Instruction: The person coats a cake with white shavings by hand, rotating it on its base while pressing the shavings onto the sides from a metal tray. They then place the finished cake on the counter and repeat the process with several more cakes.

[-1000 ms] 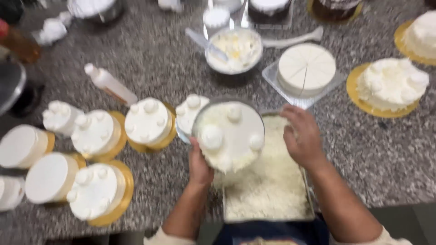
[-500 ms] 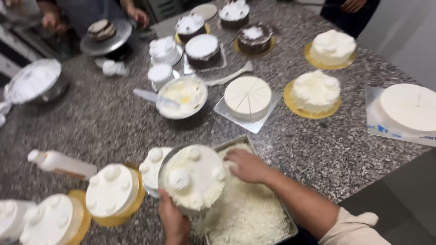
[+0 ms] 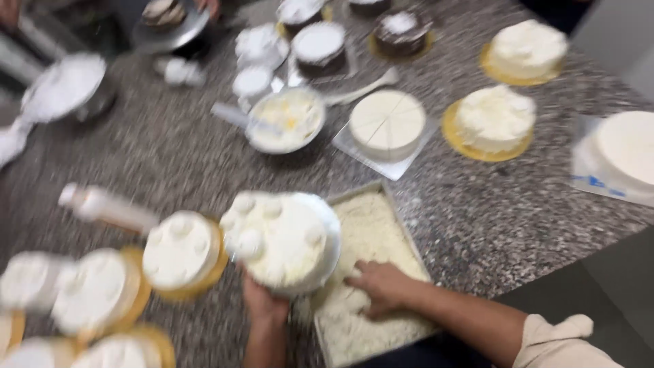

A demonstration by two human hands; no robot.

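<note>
My left hand (image 3: 262, 302) holds a round white cake (image 3: 281, 238) from below, tilted over the near left corner of a metal tray (image 3: 402, 225) full of white shavings. The cake carries several cream dollops on top. My right hand (image 3: 379, 287) lies palm down in the shavings (image 3: 371, 238), just right of the cake, with its fingers spread into the flakes. The frame is blurred by motion.
Several white cakes on gold boards (image 3: 180, 252) stand at the left, a squeeze bottle (image 3: 109, 208) beside them. A bowl of cream with a spatula (image 3: 285, 121), a sliced white cake (image 3: 387, 124) and more cakes (image 3: 494, 119) sit farther back. Another person's hands work at the top left.
My right hand has dropped from the cake's side down into the shavings. The cake has tipped left and my view has swung right.
</note>
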